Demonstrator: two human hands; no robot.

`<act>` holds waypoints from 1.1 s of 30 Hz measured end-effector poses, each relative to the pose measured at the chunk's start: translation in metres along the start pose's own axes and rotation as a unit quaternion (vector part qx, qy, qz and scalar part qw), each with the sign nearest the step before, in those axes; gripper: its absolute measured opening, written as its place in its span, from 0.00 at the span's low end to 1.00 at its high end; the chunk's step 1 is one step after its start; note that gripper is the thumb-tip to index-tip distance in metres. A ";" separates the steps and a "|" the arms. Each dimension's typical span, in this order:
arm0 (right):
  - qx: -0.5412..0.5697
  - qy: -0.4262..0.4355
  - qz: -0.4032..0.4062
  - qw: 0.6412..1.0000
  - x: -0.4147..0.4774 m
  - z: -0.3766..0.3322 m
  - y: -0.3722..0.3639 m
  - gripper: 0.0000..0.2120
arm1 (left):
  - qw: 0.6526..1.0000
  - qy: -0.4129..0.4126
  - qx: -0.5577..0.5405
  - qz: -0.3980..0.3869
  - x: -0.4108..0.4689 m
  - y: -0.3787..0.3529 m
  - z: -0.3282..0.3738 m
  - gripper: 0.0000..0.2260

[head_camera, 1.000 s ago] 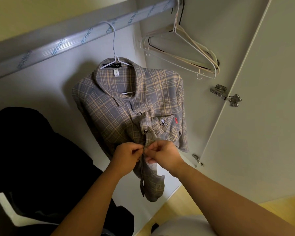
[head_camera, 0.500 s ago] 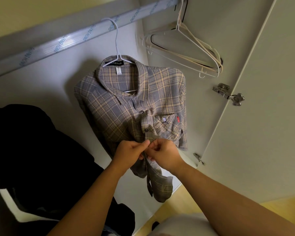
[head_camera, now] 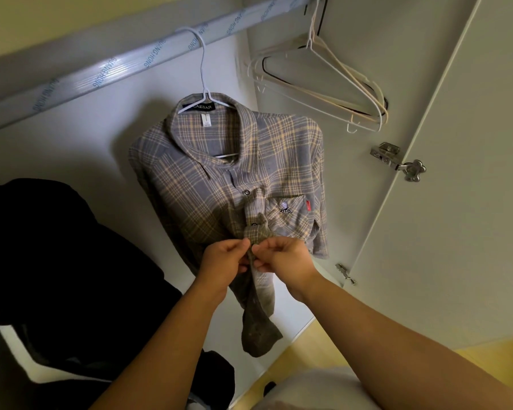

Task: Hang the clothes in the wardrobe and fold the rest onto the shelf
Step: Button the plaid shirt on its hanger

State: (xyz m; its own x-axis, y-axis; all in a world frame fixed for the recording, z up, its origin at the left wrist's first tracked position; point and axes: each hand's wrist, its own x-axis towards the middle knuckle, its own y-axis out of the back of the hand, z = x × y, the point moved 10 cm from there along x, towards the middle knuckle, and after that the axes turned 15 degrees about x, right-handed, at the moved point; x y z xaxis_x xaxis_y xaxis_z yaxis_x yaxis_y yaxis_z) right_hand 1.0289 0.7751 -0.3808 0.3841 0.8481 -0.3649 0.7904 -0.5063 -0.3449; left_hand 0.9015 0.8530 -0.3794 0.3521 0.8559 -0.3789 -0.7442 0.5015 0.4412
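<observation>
A: What is held nearest to the camera?

B: The front strip (head_camera: 256,236) of the plaid shirt (head_camera: 208,196) is pinched from both sides. It is gripped by the left hand (head_camera: 224,263) with curled fingers and thumb, and in the same way by the right hand (head_camera: 283,258). The two hands are almost touching, so neither can be called nearer to the work.

A: And where is the shirt from them?

B: It is hung just beyond and above the hands, on a white hanger (head_camera: 202,69) hooked over the rail (head_camera: 101,74). Its long axis is laid from the far collar, through the hands, to the loose near hem. Two buttons (head_camera: 247,192) are seen above the fingers; what is between the fingertips is hidden.

A: What is changed from half a second ago?

B: Very little. The same spot is kept by both hands; only the strip seems bunched higher between the thumbs. Empty hangers (head_camera: 332,93) are hung farther right.
</observation>
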 end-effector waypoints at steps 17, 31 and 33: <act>-0.176 -0.066 -0.112 0.976 -0.012 0.022 -0.025 0.21 | 0.993 -0.052 -0.073 0.071 -0.003 0.023 0.031 0.02; -0.009 -0.021 0.009 1.000 0.009 0.006 0.006 0.03 | 0.990 -0.050 0.036 0.129 -0.007 0.039 0.021 0.10; 0.019 -0.025 0.016 0.999 0.009 0.006 0.008 0.02 | 0.991 -0.047 0.067 0.101 -0.008 0.031 0.018 0.09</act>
State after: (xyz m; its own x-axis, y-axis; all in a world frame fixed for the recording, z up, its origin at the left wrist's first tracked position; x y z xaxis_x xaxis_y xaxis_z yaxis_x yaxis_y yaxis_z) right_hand 1.0363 0.7779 -0.3920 0.3839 0.8228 -0.4190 0.7593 -0.5396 -0.3637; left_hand 0.8862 0.8643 -0.3481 0.2599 0.9455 -0.1962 -0.7253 0.3253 0.6067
